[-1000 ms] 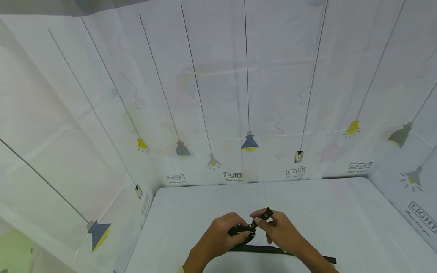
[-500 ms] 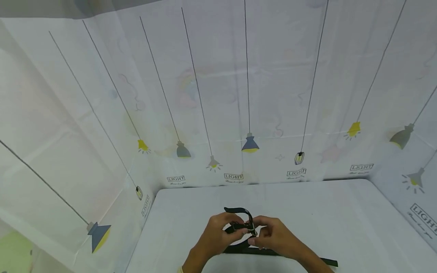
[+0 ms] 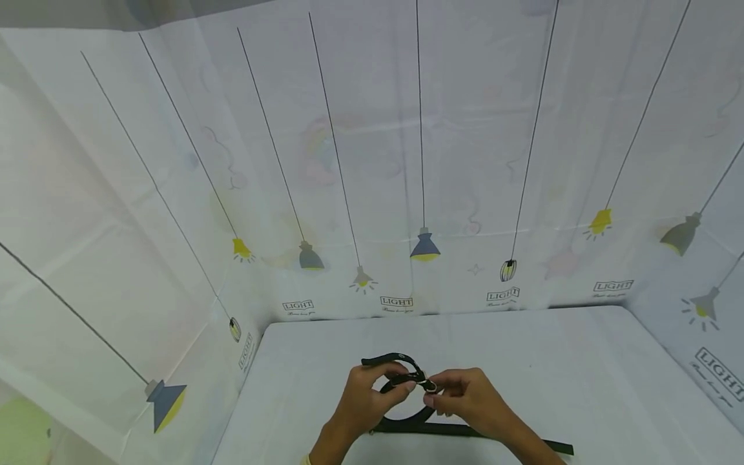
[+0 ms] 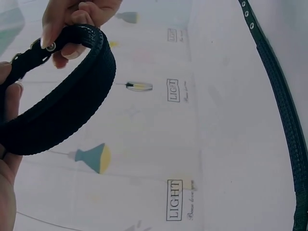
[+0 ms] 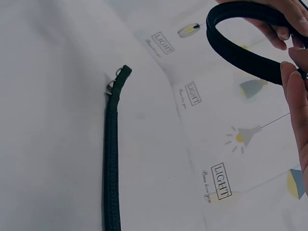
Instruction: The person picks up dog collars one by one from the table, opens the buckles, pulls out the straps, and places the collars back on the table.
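Note:
My left hand [image 3: 360, 402] and right hand [image 3: 472, 399] hold a dark padded collar [image 4: 72, 108] bent into a loop above the table. Left fingers and thumb pinch the strap beside its metal buckle [image 3: 429, 385]. On the other side, my right thumb and fingers grip the strap close to that buckle. The strap's free end [image 3: 386, 358] curves up over the left hand. The left wrist view shows a metal-ringed eyelet [image 4: 50, 47] beside the right fingertips. Fingers partly hide the buckle. Below the hands, a second dark collar [image 3: 453, 429] lies straight on the table.
The second collar shows eyelets [image 4: 248, 13] at one end and metal rings [image 5: 110, 85] at the other. A white table [image 3: 540, 361] lies beneath, with lamp-printed white sheeting [image 3: 372, 161] rising behind it and at both sides.
My right hand has let go of the strap's tip and now grips near the buckle. The free end has swung up and left over my left hand, and the loop looks wider.

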Demonstrator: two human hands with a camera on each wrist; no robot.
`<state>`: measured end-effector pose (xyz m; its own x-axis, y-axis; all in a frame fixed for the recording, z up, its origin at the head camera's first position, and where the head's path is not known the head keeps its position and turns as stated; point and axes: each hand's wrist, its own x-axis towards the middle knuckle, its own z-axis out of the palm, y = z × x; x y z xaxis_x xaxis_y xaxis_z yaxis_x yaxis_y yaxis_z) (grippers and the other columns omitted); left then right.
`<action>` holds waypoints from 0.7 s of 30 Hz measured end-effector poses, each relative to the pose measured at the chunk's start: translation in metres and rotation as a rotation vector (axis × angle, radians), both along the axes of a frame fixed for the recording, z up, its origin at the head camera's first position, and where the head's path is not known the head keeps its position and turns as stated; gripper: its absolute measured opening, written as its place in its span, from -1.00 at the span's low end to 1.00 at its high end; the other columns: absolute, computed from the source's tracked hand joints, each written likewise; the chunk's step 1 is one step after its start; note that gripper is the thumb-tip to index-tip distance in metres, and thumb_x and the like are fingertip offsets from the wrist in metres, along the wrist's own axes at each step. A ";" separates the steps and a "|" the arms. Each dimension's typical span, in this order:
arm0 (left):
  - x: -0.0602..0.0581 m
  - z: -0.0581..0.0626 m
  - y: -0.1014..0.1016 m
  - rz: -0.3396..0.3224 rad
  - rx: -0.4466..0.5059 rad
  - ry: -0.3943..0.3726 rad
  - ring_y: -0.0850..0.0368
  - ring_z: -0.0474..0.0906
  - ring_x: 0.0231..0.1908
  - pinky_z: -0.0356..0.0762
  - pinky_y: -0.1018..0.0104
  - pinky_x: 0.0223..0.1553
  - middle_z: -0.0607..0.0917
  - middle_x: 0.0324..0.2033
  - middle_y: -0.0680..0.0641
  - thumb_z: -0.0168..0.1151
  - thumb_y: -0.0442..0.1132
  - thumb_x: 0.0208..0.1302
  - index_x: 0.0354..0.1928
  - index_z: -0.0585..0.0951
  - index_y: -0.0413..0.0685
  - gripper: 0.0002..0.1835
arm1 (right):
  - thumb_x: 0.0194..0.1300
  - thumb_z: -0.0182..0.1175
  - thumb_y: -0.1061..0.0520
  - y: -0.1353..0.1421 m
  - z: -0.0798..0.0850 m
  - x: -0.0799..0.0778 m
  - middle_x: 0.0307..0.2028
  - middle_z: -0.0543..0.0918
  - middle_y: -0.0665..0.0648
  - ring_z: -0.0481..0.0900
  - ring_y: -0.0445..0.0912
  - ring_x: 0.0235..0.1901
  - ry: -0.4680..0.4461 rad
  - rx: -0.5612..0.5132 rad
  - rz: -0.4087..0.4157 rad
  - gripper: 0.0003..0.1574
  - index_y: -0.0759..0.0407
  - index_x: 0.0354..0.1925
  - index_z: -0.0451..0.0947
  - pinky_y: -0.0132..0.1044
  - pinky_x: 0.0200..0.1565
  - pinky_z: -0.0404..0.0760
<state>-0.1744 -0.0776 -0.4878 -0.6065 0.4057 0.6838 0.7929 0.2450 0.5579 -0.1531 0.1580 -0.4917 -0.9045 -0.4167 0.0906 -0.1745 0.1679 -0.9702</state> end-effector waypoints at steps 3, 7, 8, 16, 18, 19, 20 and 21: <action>-0.001 -0.001 0.000 0.002 0.011 0.028 0.31 0.69 -0.29 0.63 0.47 -0.21 0.79 -0.31 0.05 0.38 -0.23 0.30 -0.22 0.71 -0.02 -0.94 | 0.31 0.36 0.09 0.000 -0.001 0.000 -0.37 0.76 0.25 0.70 -0.13 -0.45 0.010 -0.003 0.001 -0.63 0.35 -0.06 0.67 -0.24 -0.34 0.71; -0.001 -0.002 0.000 0.008 0.011 0.033 0.31 0.70 -0.29 0.63 0.47 -0.20 0.79 -0.30 0.04 0.38 -0.23 0.31 -0.22 0.71 -0.03 -0.93 | 0.33 0.33 0.09 0.000 -0.003 -0.001 -0.34 0.76 0.24 0.70 -0.13 -0.45 0.031 -0.003 0.004 -0.68 0.31 -0.08 0.68 -0.23 -0.32 0.71; -0.001 -0.002 0.000 0.011 0.008 0.034 0.31 0.70 -0.28 0.64 0.46 -0.19 0.79 -0.30 0.04 0.38 -0.23 0.31 -0.22 0.71 -0.03 -0.93 | 0.34 0.33 0.09 0.000 -0.004 -0.001 -0.32 0.76 0.24 0.70 -0.14 -0.44 0.035 -0.002 0.003 -0.69 0.30 -0.08 0.68 -0.22 -0.32 0.71; 0.000 -0.002 -0.003 0.097 0.036 -0.012 0.28 0.69 -0.27 0.64 0.41 -0.20 0.80 -0.27 0.08 0.44 -0.22 0.24 -0.20 0.73 0.02 -0.88 | 0.39 0.28 0.11 0.005 -0.012 -0.002 -0.20 0.77 0.26 0.76 -0.08 -0.33 -0.004 -0.026 0.011 -0.66 0.37 -0.03 0.64 -0.21 -0.25 0.74; -0.002 -0.003 -0.003 0.099 0.037 -0.008 0.27 0.70 -0.26 0.65 0.41 -0.20 0.80 -0.25 0.07 0.45 -0.22 0.23 -0.19 0.73 0.02 -0.87 | 0.39 0.27 0.12 0.006 -0.012 -0.003 -0.19 0.76 0.27 0.76 -0.07 -0.33 -0.019 -0.032 0.018 -0.65 0.38 -0.02 0.63 -0.20 -0.24 0.74; -0.002 -0.004 -0.003 0.099 0.034 -0.002 0.28 0.70 -0.26 0.65 0.42 -0.19 0.80 -0.25 0.07 0.44 -0.21 0.24 -0.18 0.73 0.01 -0.87 | 0.39 0.27 0.11 0.006 -0.013 -0.003 -0.19 0.76 0.26 0.76 -0.08 -0.34 -0.025 -0.031 0.021 -0.65 0.39 -0.02 0.63 -0.20 -0.23 0.74; -0.003 -0.004 -0.004 0.096 0.031 0.004 0.28 0.70 -0.25 0.64 0.43 -0.19 0.80 -0.25 0.07 0.44 -0.20 0.25 -0.17 0.73 0.02 -0.87 | 0.40 0.27 0.11 0.007 -0.013 -0.004 -0.19 0.76 0.26 0.76 -0.08 -0.34 -0.030 -0.031 0.027 -0.64 0.40 -0.02 0.62 -0.19 -0.22 0.74; -0.004 -0.005 -0.004 0.092 0.034 0.010 0.28 0.70 -0.25 0.64 0.43 -0.19 0.80 -0.24 0.07 0.43 -0.20 0.26 -0.17 0.73 0.01 -0.87 | 0.40 0.26 0.10 0.007 -0.014 -0.004 -0.19 0.76 0.26 0.75 -0.08 -0.34 -0.036 -0.030 0.032 -0.63 0.40 -0.02 0.62 -0.19 -0.22 0.74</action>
<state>-0.1781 -0.0814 -0.4927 -0.6333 0.3253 0.7022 0.7734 0.2983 0.5593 -0.1573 0.1654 -0.5053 -0.8938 -0.4428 0.0712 -0.1442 0.1336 -0.9805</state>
